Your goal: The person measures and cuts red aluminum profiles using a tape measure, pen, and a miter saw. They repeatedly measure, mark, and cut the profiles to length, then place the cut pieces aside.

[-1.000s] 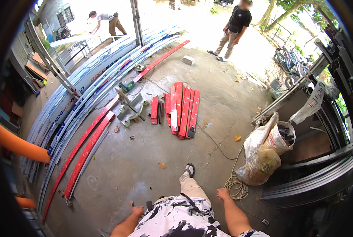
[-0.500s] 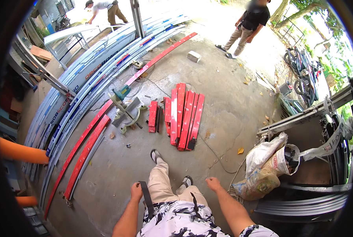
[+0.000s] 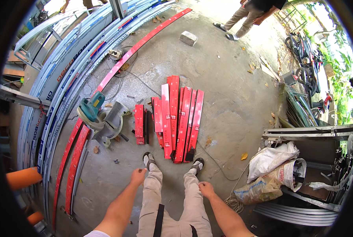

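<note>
Both hands hang low in the frame with nothing in them: the left hand [image 3: 137, 175], at lower centre-left, has its fingers curled loosely together, and the right hand [image 3: 206, 189], at lower centre-right, is half closed in the same way; neither touches anything, though whether the fingertips quite meet is hard to make out at this size. Between them the person's light trousers [image 3: 172, 201] run up to two sandalled feet [image 3: 148, 160] planted on the concrete floor [image 3: 231, 94]. Just above the toes, in the middle of the frame, lies a row of red metal strips [image 3: 177, 116], side by side and touching, their near ends almost at the feet; a shorter red piece [image 3: 139, 123] lies just to their left. Further left sits a teal and grey chop saw [image 3: 101, 118], its cord trailing toward the upper left. Long red and silver rails [image 3: 72, 71] curve along the left edge, bent by the lens and cut off at the rim. At lower right, stuffed sacks [image 3: 271, 170] lean against a metal rack that is partly in shadow. At the top, another person's legs [image 3: 239, 21] show, the body cut off, with a grey block [image 3: 188, 38] on the floor nearby.
</note>
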{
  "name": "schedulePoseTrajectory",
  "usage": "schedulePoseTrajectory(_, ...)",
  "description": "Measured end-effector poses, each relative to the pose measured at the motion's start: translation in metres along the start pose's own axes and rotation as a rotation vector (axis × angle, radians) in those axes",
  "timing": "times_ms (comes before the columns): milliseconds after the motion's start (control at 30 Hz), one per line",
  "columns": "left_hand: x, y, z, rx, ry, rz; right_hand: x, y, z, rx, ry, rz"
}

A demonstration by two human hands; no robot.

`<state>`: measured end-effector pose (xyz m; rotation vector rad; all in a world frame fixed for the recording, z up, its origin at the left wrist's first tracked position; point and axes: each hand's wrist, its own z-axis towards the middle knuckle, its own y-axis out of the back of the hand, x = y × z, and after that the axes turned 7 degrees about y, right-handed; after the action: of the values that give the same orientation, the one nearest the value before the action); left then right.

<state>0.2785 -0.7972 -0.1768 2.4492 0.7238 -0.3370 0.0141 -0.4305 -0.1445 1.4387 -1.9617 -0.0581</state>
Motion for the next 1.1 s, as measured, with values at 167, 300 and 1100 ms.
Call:
schedulePoseTrajectory(167, -0.044, -0.102, 0.099, 0.045, -0.047, 0.077, -0.018, -0.043, 0.157, -0.049, 0.08, -0.177)
schedulePoseTrajectory(300, -0.057, -0.196, 0.181, -0.089, -0.185, 0.11, -0.028, -0.057, 0.283, -0.092, 0.021, -0.152)
schedulePoseTrajectory(1100, -0.041, -0.344, 0.227, -0.266, -0.373, 0.035, -0.079, -0.092, 0.51, -0.168, -0.075, 0.48)
